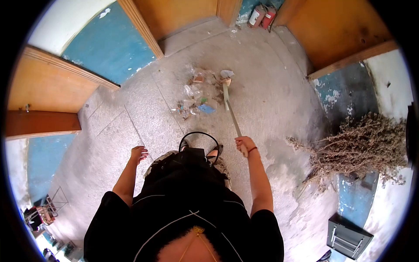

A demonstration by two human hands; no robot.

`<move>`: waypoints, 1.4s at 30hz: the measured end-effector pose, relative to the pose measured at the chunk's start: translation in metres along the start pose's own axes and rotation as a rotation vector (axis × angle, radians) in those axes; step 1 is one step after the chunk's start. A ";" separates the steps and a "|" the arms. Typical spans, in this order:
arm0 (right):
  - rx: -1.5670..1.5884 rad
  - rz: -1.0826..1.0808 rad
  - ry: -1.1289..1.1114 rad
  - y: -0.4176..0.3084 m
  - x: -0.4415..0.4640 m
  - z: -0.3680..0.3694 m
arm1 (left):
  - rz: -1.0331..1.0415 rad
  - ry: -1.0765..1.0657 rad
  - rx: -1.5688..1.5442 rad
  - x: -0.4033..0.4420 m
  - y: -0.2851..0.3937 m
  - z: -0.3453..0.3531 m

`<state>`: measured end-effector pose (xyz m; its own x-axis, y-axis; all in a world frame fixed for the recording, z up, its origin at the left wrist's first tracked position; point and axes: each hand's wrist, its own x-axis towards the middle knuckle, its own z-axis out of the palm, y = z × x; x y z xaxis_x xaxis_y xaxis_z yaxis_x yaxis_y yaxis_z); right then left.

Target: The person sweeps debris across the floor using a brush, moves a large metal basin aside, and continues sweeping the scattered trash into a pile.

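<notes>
My right hand [245, 145] is closed round the pale handle of a long-handled broom [234, 120]. The handle slants forward and left to a narrow, pale-green head near the floor, whose bristles I cannot make out. Its far end is beside a pile of litter [194, 91] with clear plastic, scraps and dust. A blue wrapper [206, 108] lies at the near side of the pile, and a whitish scrap [227, 73] at its far right. Out to my left side, my left hand [139, 154] hangs in the air, fingers loosely bent and holding nothing.
Dried brushwood [358, 150] leans by the right wall. Two fire extinguishers [262, 17] stand at the far wall between wooden doors [187, 15]. A dark metal box [349, 236] is at lower right, and a wire rack [52, 205] at lower left. A black hoop [200, 133] juts from my waist.
</notes>
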<state>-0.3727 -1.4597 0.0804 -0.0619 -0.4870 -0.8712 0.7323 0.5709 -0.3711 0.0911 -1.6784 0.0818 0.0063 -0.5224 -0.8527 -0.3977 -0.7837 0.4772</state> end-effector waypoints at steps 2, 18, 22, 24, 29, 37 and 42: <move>0.041 0.067 -0.107 -0.028 -0.012 0.004 | 0.005 0.021 -0.048 0.010 -0.001 -0.019; -0.719 -0.041 0.055 -0.128 0.165 0.034 | -0.231 0.346 -0.442 -0.061 -0.112 0.002; -0.500 0.063 -0.085 -0.109 0.121 0.021 | -0.256 0.322 -0.484 -0.059 -0.108 0.053; -0.385 0.182 -0.161 -0.156 0.085 -0.003 | -0.201 0.249 -0.502 -0.054 -0.097 0.070; -0.435 0.252 -0.103 -0.260 0.026 -0.004 | -0.127 0.257 -0.480 -0.045 -0.048 0.098; -1.224 -0.250 0.028 -0.297 0.153 0.056 | -0.139 0.352 -0.564 -0.076 -0.065 0.108; -1.368 -0.193 0.081 -0.301 0.240 0.090 | -0.232 0.493 -0.619 -0.116 -0.103 0.108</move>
<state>-0.5466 -1.8081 0.0119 -0.1587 -0.6194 -0.7689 -0.5306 0.7102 -0.4627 0.0319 -1.5001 0.1086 0.4855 -0.2989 -0.8215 0.2399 -0.8581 0.4540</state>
